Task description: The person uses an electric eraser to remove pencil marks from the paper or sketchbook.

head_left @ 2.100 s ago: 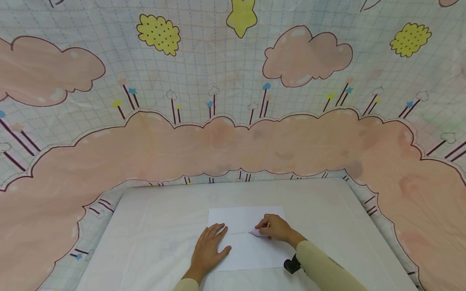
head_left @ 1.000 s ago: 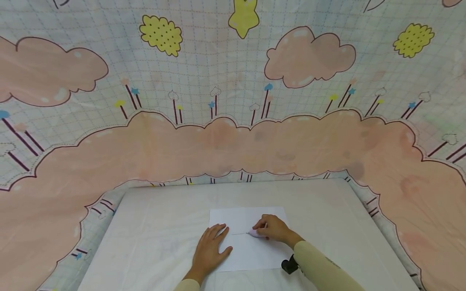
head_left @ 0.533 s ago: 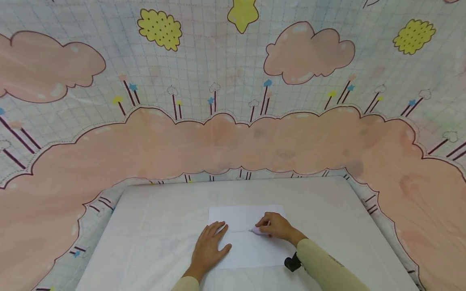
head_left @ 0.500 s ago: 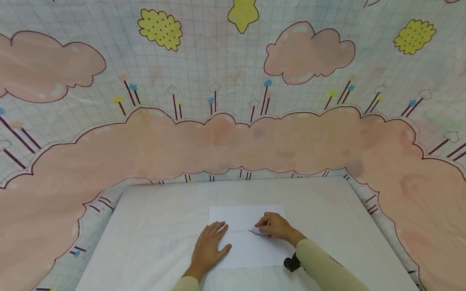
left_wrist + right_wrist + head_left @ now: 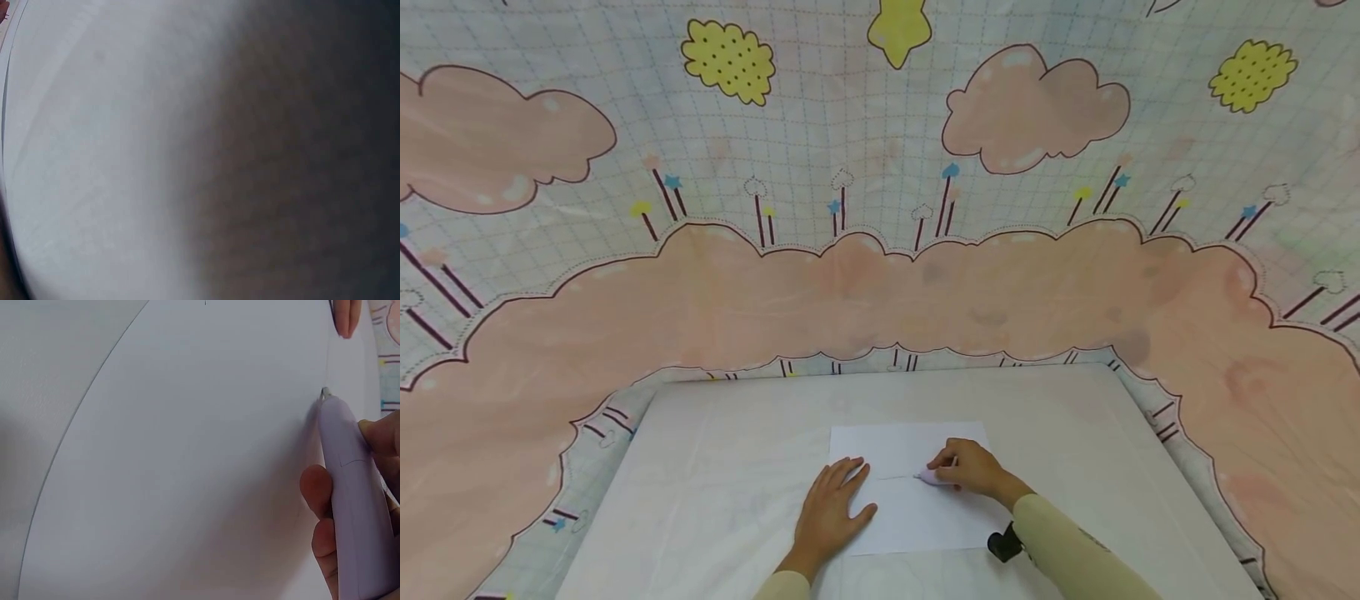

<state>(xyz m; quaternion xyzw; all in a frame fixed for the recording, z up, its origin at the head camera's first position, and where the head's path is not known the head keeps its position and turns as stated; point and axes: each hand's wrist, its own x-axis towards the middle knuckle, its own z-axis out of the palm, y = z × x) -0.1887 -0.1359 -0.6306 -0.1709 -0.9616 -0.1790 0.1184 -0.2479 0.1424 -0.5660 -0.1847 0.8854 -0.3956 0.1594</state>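
Note:
A white sheet of paper (image 5: pixel 917 517) lies on the white table (image 5: pixel 715 467) in front of me. My left hand (image 5: pixel 833 510) rests flat on the sheet's left edge, fingers spread. My right hand (image 5: pixel 966 468) grips a pale lilac pen (image 5: pixel 931 477) whose tip touches the sheet at the end of a thin line. In the right wrist view the pen (image 5: pixel 350 500) runs up from my fingers (image 5: pixel 322 512) to its tip on the paper (image 5: pixel 187 462). The left wrist view is a blur of white and shadow.
A cloth (image 5: pixel 880 208) printed with pink clouds and yellow shapes hangs behind and around the table. A small black object (image 5: pixel 1002 546) sits under my right forearm by the sheet's near right corner. Bare table surface lies to the left and right of the sheet.
Almost nothing has moved: both hands stay on the sheet and the pen tip stays at about the same spot. The view shifted slightly.

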